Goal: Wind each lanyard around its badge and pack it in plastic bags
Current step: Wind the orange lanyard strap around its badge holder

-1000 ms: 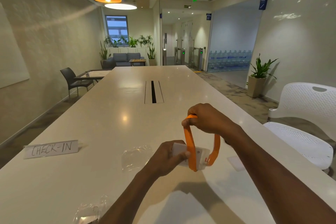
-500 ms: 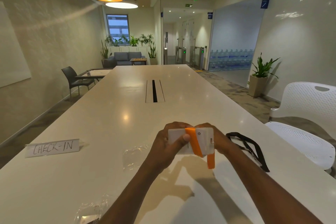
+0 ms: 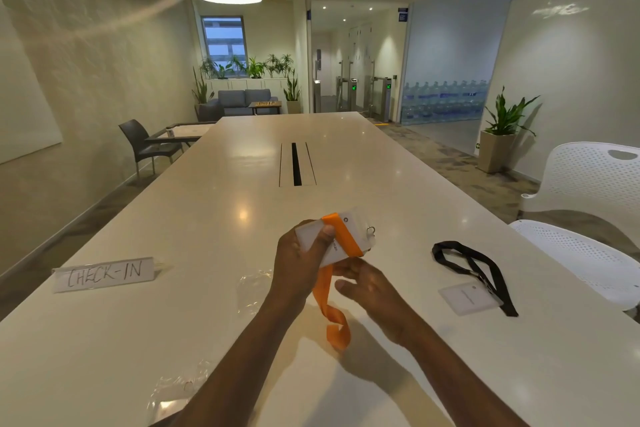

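My left hand (image 3: 300,260) holds a white badge (image 3: 337,246) above the table, thumb on its face. An orange lanyard (image 3: 346,236) crosses the badge once, and its loose tail (image 3: 334,319) hangs under the badge down to the table. My right hand (image 3: 367,282) is just below the badge with fingers spread, beside the hanging tail; whether it touches the strap is unclear. A second white badge (image 3: 467,296) with a black lanyard (image 3: 474,262) lies flat on the table to the right. Clear plastic bags lie left of my hands (image 3: 251,288) and near the front edge (image 3: 176,392).
A "CHECK-IN" paper sign (image 3: 104,274) stands on the long white table (image 3: 242,184) at the left. A cable slot (image 3: 296,164) sits mid-table. A white perforated chair (image 3: 585,218) stands at the table's right side.
The badge has tilted and risen slightly in my left hand. My right hand came off the badge's right edge and dropped below it; the orange tail now hangs longer down to the table.
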